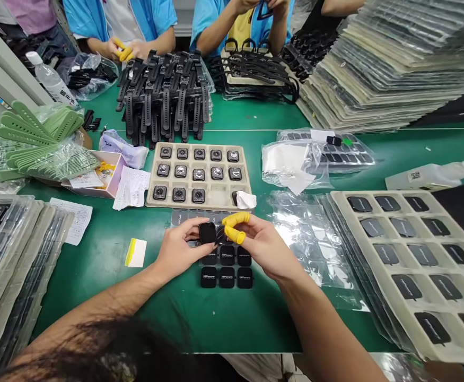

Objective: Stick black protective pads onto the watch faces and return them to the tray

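Observation:
My left hand point(178, 250) holds a black square smartwatch body point(207, 232) by its sides, just above the table. My right hand point(261, 245), with yellow finger cots on its thumb and forefinger, pinches a thin dark piece point(220, 237) against the watch's right edge. The piece's exact shape is hidden by my fingers. Beneath both hands lie rows of black printed pads point(227, 268). Just beyond them stands a beige tray point(218, 197) holding rows of watch bodies, with a white tissue point(245, 200) at its near right corner.
A large beige tray of black pieces point(406, 265) lies at right, beside stacked trays point(391, 69). More stacks point(5, 249) stand at left. Black watch straps point(162, 95), green straps point(36, 132), plastic bags and papers crowd the green table. Co-workers sit opposite.

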The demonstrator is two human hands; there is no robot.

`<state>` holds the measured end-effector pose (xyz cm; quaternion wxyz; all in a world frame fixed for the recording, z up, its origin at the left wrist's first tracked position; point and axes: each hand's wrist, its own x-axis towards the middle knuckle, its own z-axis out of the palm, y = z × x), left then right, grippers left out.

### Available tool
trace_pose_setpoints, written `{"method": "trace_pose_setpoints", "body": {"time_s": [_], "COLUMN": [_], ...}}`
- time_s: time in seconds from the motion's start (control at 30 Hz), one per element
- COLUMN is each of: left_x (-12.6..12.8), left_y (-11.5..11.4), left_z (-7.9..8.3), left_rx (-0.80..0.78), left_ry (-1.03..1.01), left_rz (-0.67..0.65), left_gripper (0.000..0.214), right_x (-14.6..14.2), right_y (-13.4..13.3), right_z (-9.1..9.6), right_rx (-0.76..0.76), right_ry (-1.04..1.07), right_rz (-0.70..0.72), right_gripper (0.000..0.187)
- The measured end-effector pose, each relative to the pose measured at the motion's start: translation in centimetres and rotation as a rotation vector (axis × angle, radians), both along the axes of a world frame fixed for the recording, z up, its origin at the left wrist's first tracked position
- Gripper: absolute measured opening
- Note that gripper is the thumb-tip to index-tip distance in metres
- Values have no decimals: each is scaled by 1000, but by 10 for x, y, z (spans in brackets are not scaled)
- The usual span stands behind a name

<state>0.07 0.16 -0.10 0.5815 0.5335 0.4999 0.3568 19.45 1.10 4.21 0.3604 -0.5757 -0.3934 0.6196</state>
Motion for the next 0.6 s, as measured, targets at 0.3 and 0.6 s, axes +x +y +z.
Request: {"method": "trace_pose_setpoints", "body": {"time_s": [0.3,0.6], "left_x": [0,-2], "left_y": [0,-1], "left_z": [-1,0], "left_rx": [41,11], "left_ry": [41,56], "left_rz": [-10,-38], "left_gripper": [51,53], "right_x": [-10,-16], "right_y": [-2,-3], "right_z": [-13,-16], "right_rx": [-88,-172], "right_ry": [-28,37], "right_rz": [-45,-86], "right_gripper": [39,39]}}
